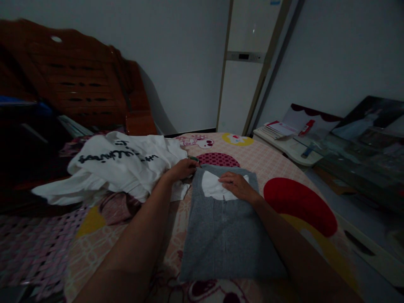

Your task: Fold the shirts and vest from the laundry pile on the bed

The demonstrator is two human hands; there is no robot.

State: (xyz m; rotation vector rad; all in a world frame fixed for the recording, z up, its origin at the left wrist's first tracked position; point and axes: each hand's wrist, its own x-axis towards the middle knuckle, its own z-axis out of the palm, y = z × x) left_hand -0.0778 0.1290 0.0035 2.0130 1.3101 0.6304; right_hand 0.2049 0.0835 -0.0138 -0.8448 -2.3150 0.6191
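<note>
Beyond the table's point(246, 155) far right edge, a low white stand point(306, 161) carries a stack of papers point(277, 129) and, near them, something red point(306, 127). Black handwriting-style lettering point(117, 155) runs across a rumpled white shirt point(139, 179) that spills over the table's left edge — folds break the words, so I can't read them. A blue label point(275, 2) high on the tall white unit point(239, 92) is too small to make out.

The grey garment point(217, 244) lies folded in a flat oblong from mid-table to the near edge, a white patch point(208, 188) showing at its far end. On that patch rests the right hand point(236, 186), palm down and fairly flat, fingers close together. The left hand point(183, 169) is at the garment's far left corner, fingers bent, just beside something small and green point(193, 158) — whether it pinches the cloth, I can't tell.
</note>
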